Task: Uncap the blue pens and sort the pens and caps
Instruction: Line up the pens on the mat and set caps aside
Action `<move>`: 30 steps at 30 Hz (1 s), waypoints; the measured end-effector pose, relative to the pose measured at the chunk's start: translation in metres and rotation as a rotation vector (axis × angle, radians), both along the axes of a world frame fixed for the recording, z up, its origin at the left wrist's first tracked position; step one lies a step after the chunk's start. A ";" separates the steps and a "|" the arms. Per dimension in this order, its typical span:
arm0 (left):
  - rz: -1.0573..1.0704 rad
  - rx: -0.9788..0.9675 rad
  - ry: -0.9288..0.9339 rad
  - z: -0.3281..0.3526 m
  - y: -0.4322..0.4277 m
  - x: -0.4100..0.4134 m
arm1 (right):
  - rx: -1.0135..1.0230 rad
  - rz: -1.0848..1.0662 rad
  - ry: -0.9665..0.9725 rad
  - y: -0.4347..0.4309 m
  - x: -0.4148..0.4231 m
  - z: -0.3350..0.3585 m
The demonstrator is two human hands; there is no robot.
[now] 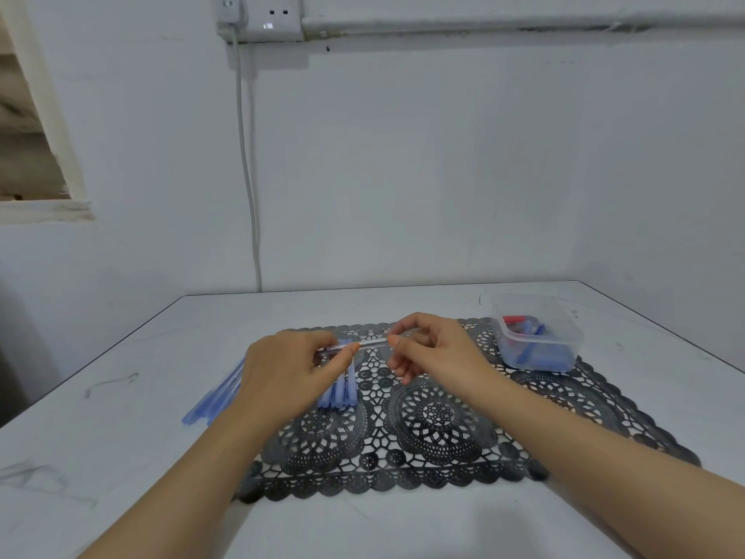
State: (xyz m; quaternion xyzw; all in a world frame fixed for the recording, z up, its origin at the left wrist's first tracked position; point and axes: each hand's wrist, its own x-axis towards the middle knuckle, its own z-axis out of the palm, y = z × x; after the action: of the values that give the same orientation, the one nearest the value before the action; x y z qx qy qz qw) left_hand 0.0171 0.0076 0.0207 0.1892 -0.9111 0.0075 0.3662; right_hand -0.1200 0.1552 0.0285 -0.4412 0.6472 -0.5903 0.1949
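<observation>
Nearest on the white desk (121, 457): black lace mat (435, 417), both forearms reaching over it. On the mat's left edge and beyond it, under the left wrist: blue pens (338, 391), lying flat in two loose groups. Above the mat's far half: left hand (282, 373), fingers (346, 353) curled round the left part of one clear-barrelled pen (373, 343), thumb along it; right hand (435, 349), thumb and forefinger pinched on the same pen's right end. Pen held level, clear of the mat, its bare middle showing between the two grips; its right end is hidden in the right fingers, so cap on or off cannot be told. Step judged: uncapping in hand. Next move calls for a straight pull apart along the barrel, left hand bracing, then the barrel to the pens on the left and the cap to the right. Farther right: clear plastic tub (564, 336) holding blue caps (528, 353) and something red.
</observation>
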 end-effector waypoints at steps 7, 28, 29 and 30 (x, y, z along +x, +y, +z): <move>-0.040 0.009 0.007 0.000 0.002 0.000 | 0.051 -0.061 0.185 -0.001 0.001 -0.005; -0.065 0.013 0.057 0.000 0.002 0.000 | 0.048 -0.053 0.258 0.001 0.000 -0.005; -0.071 0.000 0.063 -0.001 0.002 -0.001 | 0.055 -0.062 0.274 0.001 0.000 -0.004; -0.078 -0.017 0.070 -0.001 0.001 -0.001 | 0.066 -0.067 0.276 0.001 0.000 -0.003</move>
State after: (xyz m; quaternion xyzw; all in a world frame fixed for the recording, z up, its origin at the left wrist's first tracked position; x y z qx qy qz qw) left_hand 0.0163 0.0084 0.0192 0.1507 -0.9043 -0.0056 0.3995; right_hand -0.1201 0.1565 0.0253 -0.4899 0.7012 -0.5084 0.0988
